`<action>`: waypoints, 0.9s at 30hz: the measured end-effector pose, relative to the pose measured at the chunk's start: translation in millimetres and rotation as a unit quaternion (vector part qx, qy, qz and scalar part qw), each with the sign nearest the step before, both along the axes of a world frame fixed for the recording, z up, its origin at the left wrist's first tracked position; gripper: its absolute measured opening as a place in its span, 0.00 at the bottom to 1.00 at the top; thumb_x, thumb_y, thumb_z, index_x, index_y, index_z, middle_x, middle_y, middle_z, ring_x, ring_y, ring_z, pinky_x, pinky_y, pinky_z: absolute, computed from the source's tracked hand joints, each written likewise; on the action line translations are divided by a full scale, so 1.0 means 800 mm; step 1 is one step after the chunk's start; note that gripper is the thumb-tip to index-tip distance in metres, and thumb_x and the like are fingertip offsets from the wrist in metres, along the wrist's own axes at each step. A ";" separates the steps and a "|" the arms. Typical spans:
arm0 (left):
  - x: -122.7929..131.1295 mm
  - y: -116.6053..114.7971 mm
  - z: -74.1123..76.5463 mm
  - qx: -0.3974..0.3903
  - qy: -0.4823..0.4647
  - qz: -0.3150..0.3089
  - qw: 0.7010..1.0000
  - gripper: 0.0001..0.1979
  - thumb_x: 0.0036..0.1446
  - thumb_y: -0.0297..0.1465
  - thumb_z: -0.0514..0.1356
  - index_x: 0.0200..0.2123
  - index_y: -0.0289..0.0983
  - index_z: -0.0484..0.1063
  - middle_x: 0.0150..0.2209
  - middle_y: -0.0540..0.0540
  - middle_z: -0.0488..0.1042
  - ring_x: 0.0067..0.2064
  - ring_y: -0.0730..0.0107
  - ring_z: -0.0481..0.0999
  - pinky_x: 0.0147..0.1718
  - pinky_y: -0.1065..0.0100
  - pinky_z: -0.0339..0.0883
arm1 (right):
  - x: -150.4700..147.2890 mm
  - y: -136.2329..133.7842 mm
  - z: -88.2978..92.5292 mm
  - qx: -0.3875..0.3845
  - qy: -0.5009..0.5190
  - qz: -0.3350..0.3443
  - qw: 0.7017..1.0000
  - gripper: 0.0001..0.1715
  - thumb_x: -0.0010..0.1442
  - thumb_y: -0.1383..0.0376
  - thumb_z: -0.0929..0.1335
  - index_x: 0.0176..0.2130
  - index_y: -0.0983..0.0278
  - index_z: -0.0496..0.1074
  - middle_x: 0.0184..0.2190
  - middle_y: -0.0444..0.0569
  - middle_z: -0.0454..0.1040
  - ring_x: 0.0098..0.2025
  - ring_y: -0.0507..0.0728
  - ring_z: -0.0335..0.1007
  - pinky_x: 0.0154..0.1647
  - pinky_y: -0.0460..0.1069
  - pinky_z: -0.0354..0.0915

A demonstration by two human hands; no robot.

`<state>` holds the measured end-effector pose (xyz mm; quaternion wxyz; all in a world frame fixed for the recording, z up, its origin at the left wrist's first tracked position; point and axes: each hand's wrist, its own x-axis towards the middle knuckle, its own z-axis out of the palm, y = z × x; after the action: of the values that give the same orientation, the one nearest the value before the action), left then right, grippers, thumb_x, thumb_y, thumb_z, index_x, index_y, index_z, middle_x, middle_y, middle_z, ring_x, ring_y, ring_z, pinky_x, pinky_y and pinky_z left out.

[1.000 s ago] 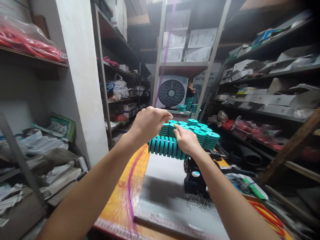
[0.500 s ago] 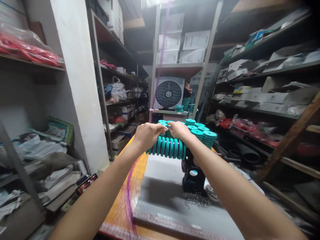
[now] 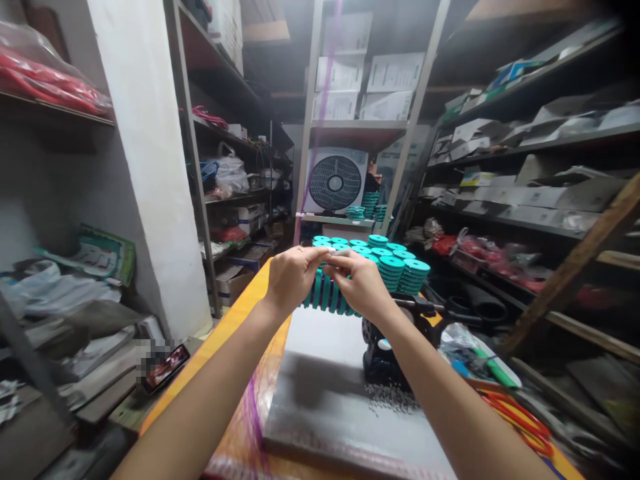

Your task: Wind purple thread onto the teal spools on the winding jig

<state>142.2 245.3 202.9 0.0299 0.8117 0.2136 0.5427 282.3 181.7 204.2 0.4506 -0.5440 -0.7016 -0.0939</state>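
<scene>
Teal spools (image 3: pixel 327 293), ridged discs in a row with dark purple line between them, sit over the smooth grey board (image 3: pixel 310 407), left of the black machine (image 3: pixel 383 360), now partly hidden behind the hands. A second ago the hands were apart; now the left hand (image 3: pixel 293 277) and right hand (image 3: pixel 365 283) meet above the row, fingers bent and closed to a pinch, though whether a thread lies between cannot be told. Fine purple strands (image 3: pixel 253 407) trail near left; flat round stacks (image 3: pixel 391 270) stand on the far side.
</scene>
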 end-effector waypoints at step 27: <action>0.009 0.038 -0.013 -0.304 -0.019 -0.242 0.921 0.13 0.57 0.38 0.60 0.39 0.38 0.80 0.39 0.47 0.82 0.44 0.60 0.79 0.47 0.60 0.71 | 0.004 0.029 0.003 0.052 0.113 0.048 0.991 0.11 0.58 0.63 0.67 0.36 0.61 0.80 0.32 0.50 0.74 0.35 0.55 0.69 0.37 0.51 0.66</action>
<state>149.0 276.1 192.9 0.4100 0.7797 0.1654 0.4435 285.5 204.6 206.6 0.5587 -0.4926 -0.6656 -0.0464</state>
